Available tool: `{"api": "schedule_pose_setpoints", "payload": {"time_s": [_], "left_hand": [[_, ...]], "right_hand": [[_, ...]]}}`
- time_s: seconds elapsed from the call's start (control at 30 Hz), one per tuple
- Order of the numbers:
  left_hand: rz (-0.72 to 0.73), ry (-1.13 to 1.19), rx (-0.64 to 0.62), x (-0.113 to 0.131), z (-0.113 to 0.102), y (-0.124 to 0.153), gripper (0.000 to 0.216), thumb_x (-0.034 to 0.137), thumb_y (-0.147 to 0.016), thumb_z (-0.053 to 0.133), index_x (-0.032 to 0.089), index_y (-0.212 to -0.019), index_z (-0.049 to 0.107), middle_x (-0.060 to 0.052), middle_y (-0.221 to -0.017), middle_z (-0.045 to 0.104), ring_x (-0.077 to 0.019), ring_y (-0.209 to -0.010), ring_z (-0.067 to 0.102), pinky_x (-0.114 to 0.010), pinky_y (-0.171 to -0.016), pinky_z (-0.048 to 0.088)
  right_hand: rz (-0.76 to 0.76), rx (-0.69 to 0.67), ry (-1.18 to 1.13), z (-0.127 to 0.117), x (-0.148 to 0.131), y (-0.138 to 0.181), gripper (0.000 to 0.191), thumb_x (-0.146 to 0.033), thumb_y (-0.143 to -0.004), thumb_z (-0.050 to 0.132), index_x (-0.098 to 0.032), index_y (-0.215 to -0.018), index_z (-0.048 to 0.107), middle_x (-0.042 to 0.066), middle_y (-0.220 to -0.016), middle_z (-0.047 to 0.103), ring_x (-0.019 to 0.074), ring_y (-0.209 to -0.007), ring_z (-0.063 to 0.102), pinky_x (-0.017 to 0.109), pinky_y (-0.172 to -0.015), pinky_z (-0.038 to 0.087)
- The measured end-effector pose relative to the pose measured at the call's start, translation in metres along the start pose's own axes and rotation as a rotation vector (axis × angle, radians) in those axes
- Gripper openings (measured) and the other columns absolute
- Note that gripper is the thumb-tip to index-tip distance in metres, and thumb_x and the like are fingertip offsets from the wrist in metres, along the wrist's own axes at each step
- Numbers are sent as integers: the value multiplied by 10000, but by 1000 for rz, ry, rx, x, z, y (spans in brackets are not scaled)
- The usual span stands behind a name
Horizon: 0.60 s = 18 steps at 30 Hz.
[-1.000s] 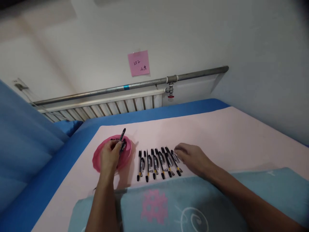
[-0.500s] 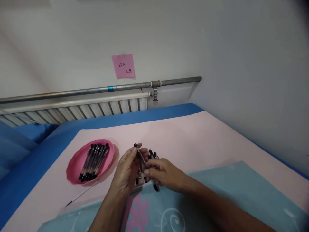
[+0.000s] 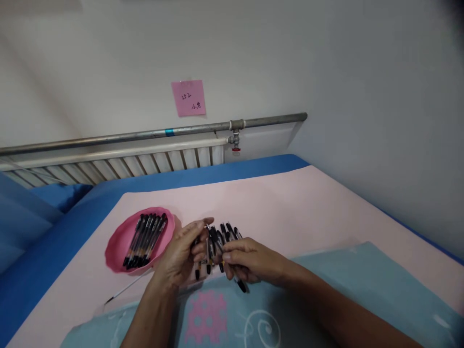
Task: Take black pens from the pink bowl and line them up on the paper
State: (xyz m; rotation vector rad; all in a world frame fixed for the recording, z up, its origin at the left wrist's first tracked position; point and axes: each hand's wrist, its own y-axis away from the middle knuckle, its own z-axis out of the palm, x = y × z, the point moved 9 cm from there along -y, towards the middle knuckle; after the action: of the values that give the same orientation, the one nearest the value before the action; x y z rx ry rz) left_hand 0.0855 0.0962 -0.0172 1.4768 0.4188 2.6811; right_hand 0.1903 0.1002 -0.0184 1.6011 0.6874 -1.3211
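My right hand (image 3: pixel 250 258) is closed around a pen, with its black end (image 3: pixel 241 286) sticking out below the fingers. My left hand (image 3: pixel 183 249) is curled, thumb and forefinger pinched together; a small dark piece shows in its fingers, too little to name. Between and behind both hands lies a loose group of clear-barrelled pens with black caps (image 3: pixel 222 234), partly hidden by my fingers. To the left, a pink scalloped dish (image 3: pixel 113 246) holds a neat row of similar black pens (image 3: pixel 147 239).
A thin white stick with a dark tip (image 3: pixel 123 290) lies before the dish. Pale pink cloth (image 3: pixel 282 203) covers the blue surface (image 3: pixel 253 166), and a light blue patterned cloth (image 3: pixel 333 275) lies nearest me. Behind are a radiator (image 3: pixel 145 162), a pipe (image 3: pixel 203 128) and a pink note (image 3: pixel 188 99).
My left hand has moved away to the left from my right hand, so the gap between them is wider. More of the loose pens show. The view has shifted slightly.
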Motion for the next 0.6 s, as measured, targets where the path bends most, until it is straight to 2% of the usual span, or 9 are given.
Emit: {"api": "schedule_pose_setpoints", "payload": {"time_s": [0.1, 0.23, 0.37, 0.43, 0.5, 0.6], "left_hand": [[-2, -19, -44, -6, 11, 3, 312, 281, -703, 636, 111, -961, 597, 68, -548, 363, 4, -402, 265, -126, -356, 191], [39, -25, -25, -4, 8, 1, 250, 280, -684, 654, 115, -870, 619, 62, -506, 385, -3, -392, 283, -128, -355, 179], [77, -92, 12, 0, 4, 2, 242, 315, -679, 650, 127, -829, 621, 67, -425, 379, -15, -356, 298, -135, -350, 185], [95, -97, 26, 3, 3, 3, 257, 319, -671, 655, 125, -835, 622, 64, -426, 393, -14, -352, 308, -135, -349, 182], [110, -88, 43, 6, 1, 3, 266, 314, -664, 661, 125, -848, 622, 60, -440, 408, -12, -357, 316, -134, -349, 182], [123, -79, 57, 10, 0, 4, 250, 304, -672, 655, 131, -850, 620, 59, -443, 412, -14, -362, 325, -133, -353, 189]], "right_hand": [[10, -43, -95, 4, -2, 2, 191, -258, -781, 437, -140, -700, 562, -28, -549, 519, 34, -393, 390, 145, -330, 236], [13, -64, -183, 9, -2, 2, 156, -284, -769, 477, -147, -743, 546, -20, -616, 564, 26, -396, 389, 144, -328, 222], [-6, 46, -191, -1, 1, -2, 197, -261, -676, 617, -165, -628, 452, -62, -536, 513, 20, -380, 348, 149, -350, 222], [-27, 77, -202, -4, 1, -2, 196, -262, -654, 643, -167, -649, 472, -74, -515, 488, 25, -378, 338, 158, -365, 235], [-57, 48, -221, -3, -1, -2, 162, -304, -699, 597, -154, -700, 535, -44, -568, 525, 43, -427, 391, 172, -406, 280], [-98, -36, -266, 3, -6, 0, 232, -318, -770, 486, -119, -730, 598, 24, -679, 590, 78, -565, 479, 206, -532, 356]]}}
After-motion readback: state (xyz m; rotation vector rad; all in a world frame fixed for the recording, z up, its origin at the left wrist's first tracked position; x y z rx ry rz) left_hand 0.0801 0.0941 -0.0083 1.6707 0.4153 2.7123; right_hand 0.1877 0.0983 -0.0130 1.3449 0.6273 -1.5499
